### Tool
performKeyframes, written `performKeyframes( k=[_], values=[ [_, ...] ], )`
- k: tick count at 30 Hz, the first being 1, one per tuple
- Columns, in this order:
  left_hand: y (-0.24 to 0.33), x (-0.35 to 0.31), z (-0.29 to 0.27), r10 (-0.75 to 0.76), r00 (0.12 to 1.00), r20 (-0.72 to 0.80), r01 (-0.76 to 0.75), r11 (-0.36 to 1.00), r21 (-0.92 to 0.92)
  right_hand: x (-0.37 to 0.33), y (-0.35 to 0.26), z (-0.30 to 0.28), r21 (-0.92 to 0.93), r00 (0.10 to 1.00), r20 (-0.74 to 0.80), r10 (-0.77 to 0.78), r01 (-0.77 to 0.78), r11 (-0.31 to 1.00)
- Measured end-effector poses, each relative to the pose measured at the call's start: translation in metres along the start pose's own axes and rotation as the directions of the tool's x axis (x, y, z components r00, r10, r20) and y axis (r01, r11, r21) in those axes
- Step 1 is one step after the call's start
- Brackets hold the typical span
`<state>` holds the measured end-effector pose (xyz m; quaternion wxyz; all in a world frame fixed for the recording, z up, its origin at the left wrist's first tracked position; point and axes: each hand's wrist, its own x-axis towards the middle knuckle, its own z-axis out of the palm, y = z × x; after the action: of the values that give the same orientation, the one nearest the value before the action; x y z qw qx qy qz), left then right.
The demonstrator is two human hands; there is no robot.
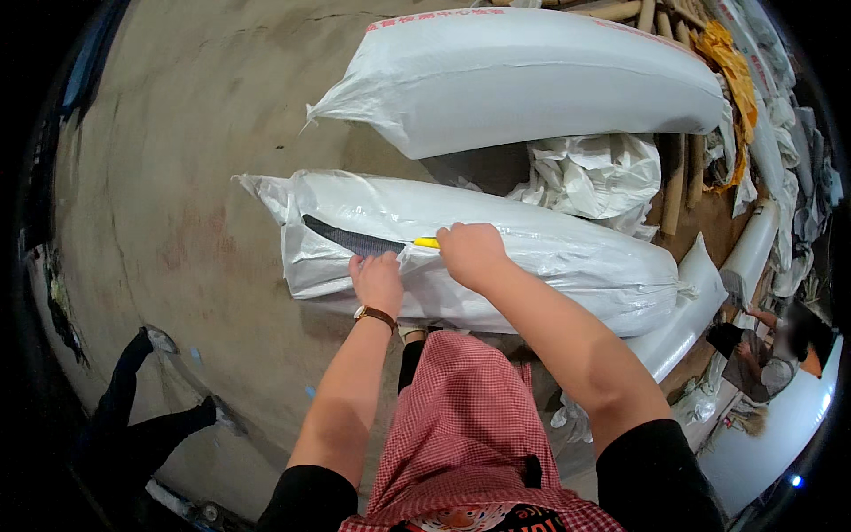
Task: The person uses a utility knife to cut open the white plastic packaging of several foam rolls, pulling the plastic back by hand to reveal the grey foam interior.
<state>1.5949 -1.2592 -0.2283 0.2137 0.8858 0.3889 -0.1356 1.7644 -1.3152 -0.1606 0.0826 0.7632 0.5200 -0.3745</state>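
A long white woven-plastic wrapped bundle [550, 244] lies across the floor before me. A slit runs along its left part, and dark grey ribbed material [355, 240] shows through it. My right hand [470, 253] is closed round a yellow utility knife [426, 242], whose blade points left at the right end of the slit. At the slit's lower edge, my left hand [378, 282] grips the white wrapping with bent fingers, just left of the blade.
Beyond lies another white bundle [532, 80], with crumpled white sheeting [603, 177] between the two. Cardboard tubes [674, 182] and yellow plastic [731, 89] are at the far right. One person's legs [133, 390] are at lower left; another person [767, 359] sits at right.
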Motion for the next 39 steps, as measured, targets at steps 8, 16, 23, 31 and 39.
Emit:
performKeyframes(
  k=[8,16,23,31,39],
  values=[
    [-0.022,-0.005,0.005,0.085,0.993,-0.079,-0.096,0.984,-0.149,0.019,-0.018,0.011,-0.127,0.991,0.103,-0.091,0.103,0.987],
    [-0.011,-0.017,-0.025,0.285,0.938,0.194,-0.247,0.948,-0.198,-0.041,0.054,0.018,-0.402,0.951,0.253,0.179,-0.065,0.913],
    [0.015,-0.014,0.031,0.391,0.841,0.373,-0.452,0.888,0.089,-0.102,0.111,0.03,-0.51,0.923,0.227,0.31,-0.159,0.846],
    [0.1,-0.011,0.08,0.272,0.928,0.254,-0.309,0.943,0.121,-0.142,0.131,0.03,-0.127,0.94,-0.053,0.337,-0.341,0.931],
    [0.122,-0.03,0.084,0.105,0.947,0.303,-0.064,0.988,-0.142,-0.1,0.13,0.054,-0.094,0.999,-0.033,-0.02,0.016,0.995]
  ],
)
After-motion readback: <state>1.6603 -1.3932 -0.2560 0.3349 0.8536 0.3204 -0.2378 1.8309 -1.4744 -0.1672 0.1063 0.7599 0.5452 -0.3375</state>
